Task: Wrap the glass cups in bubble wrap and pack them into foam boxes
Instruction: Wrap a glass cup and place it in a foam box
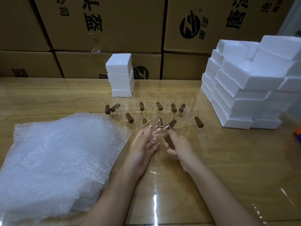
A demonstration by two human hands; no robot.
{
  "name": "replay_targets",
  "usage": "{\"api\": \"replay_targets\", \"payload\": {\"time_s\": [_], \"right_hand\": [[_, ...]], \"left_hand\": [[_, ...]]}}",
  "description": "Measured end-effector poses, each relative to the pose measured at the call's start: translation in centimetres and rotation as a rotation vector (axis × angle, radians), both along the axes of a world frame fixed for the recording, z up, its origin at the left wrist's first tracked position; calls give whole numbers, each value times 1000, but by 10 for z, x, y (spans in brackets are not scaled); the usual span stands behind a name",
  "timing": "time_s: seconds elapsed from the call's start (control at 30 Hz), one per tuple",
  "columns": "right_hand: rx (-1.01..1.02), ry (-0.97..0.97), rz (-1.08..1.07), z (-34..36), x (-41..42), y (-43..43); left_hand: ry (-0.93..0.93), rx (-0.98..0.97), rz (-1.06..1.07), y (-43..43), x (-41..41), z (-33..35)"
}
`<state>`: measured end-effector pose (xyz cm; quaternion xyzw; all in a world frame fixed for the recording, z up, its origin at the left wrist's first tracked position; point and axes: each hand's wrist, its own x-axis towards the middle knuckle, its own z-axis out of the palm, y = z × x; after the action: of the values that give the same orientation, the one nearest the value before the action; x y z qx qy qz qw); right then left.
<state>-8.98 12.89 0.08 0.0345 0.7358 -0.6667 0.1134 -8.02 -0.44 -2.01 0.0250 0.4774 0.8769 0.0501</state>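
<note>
Before stacked foam boxes, hands hold one glass cup.

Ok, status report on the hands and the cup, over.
Right hand grips the glass cup by its handle; left hand steadies it. Cup unwrapped, bubble wrap at left. Nothing blocking.

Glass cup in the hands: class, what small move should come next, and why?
Probably carry the glass cup left onto the bubble wrap. It is bare and held above the table: the right hand grips its brown handle, and the left hand supports the glass.
</note>
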Motion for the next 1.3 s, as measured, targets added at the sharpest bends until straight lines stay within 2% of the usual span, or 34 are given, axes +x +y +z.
{"api": "replay_targets", "payload": {"time_s": [0.17, 0.23, 0.33, 0.43, 0.47, 0.53, 0.63, 0.77, 0.8, 0.87, 0.9, 0.93, 1.0, 1.03, 1.1, 1.17, 1.3], "right_hand": [[604, 315, -221, 0, 3, 4], [800, 498, -303, 1, 5, 5], [934, 945, -421, 3, 7, 11], [959, 1204, -311, 3, 9, 9], [963, 1218, -284, 2, 10, 7], [915, 1109, -277, -2, 11, 3], [650, 753, -248, -6, 13, -3], [362, 478, -164, -5, 7, -6], [236, 355, -120, -4, 5, -5], [-144, 43, 21, 0, 2, -2], [-275, -67, 86, 2, 2, 1], [-299, -113, 126, 4, 2, 3], [-115, -26, 76, 4, 2, 4], [24, 105, -13, 2, 3, 3], [236, 491, -165, 0, 6, 1], [323, 763, -83, 0, 11, -2], [473, 918, 179, -6, 16, -8]], "left_hand": [[-10, -57, 90, 7, 3, -1], [2, -105, 126, 10, 5, 1], [5, -155, 158, 13, 6, -1], [-17, -101, 177, 12, 5, 0], [-26, -76, 184, 11, 5, 0], [-29, -37, 177, 9, 4, -1], [-17, -4, 148, 8, 3, -1], [13, 21, 101, 4, 2, -1], [26, 12, 88, 4, 1, -2], [40, -19, 81, 4, 0, -2], [29, -39, 95, 5, 0, -1], [8, -55, 122, 6, -1, -1], [-46, -56, 188, 8, -1, -1], [-74, -39, 215, 8, -1, -2], [-133, 28, 233, 6, -1, -2], [-170, 47, 194, 4, 0, 0], [-244, 53, 129, 1, 1, 1]]}}
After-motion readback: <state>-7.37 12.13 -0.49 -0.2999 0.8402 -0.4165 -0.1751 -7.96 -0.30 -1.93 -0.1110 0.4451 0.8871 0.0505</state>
